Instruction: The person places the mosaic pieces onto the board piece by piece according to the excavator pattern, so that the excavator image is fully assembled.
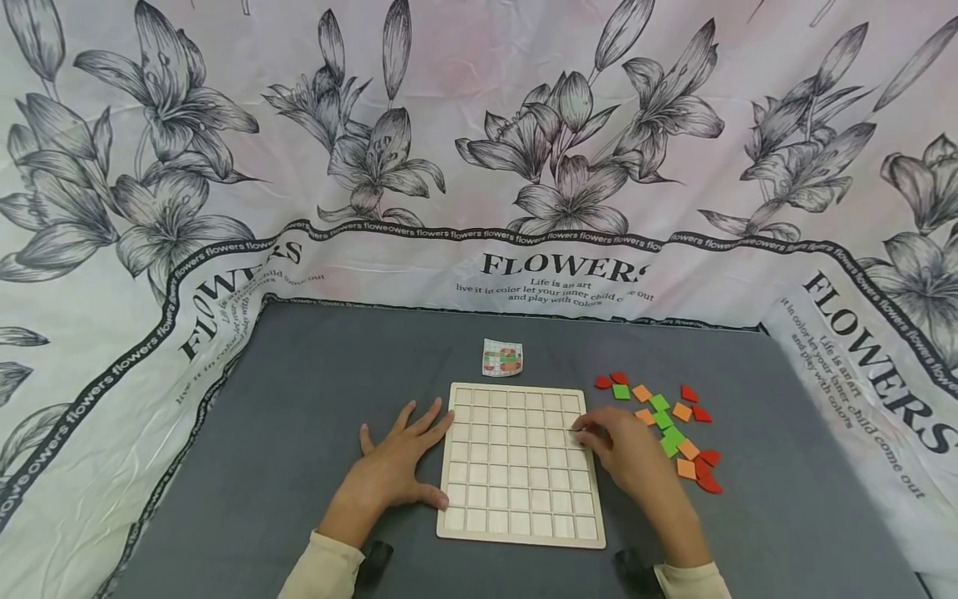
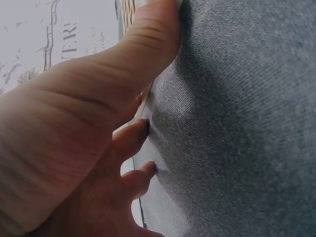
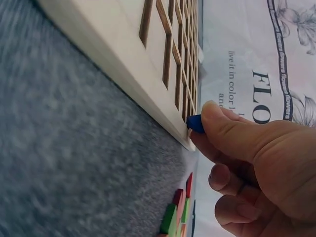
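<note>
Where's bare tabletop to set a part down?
Bare: table left of the left hand, and right of the tiles, up to the flowered cloth. Crowded: right side of the board, with the right hand over its edge, tiles beyond.

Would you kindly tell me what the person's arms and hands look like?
Each grip is an ungloved hand: the left hand and the right hand. The left sleeve and right sleeve are plain cream. A dark object shows beside each; I can't tell what it is.
</note>
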Demonstrator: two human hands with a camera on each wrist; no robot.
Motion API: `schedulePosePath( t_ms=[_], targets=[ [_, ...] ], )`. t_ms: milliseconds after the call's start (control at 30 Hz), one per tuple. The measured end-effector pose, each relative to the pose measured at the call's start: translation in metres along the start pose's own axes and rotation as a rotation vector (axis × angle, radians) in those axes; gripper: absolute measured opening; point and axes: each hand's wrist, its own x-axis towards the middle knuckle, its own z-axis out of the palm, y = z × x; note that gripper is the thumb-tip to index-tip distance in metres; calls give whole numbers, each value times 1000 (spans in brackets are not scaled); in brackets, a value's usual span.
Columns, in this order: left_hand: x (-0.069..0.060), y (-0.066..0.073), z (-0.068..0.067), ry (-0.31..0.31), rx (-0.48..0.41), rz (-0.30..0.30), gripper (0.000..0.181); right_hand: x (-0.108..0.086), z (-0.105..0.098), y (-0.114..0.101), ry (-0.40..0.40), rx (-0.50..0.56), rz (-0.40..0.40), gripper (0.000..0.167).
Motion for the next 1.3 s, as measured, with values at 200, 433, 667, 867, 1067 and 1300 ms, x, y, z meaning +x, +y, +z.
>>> schedulePosePath(
  t_ms=[200,433,667,867,1067,1300],
  targets=[
    [1,0,0,-6,-2,1,124,-1,4,2,4,-3,38,10],
    [3,-2,1,-5,1,1,124,-3,9,2,8,22,114,11],
    [4,-4,2,-8,2,-2,124,-2,7,-1,-13,42,140,14],
    [3,-5,4,-8,-5,-8,124,-1,7,-4,-21,48,151,13],
    [3,-5,2,-7,-6,-3,124,-1,9,-4,-13,20,166,15],
    [3,-5,2,-5,-8,-4,124,0,10,-6,-1,19,184,17]
  ],
)
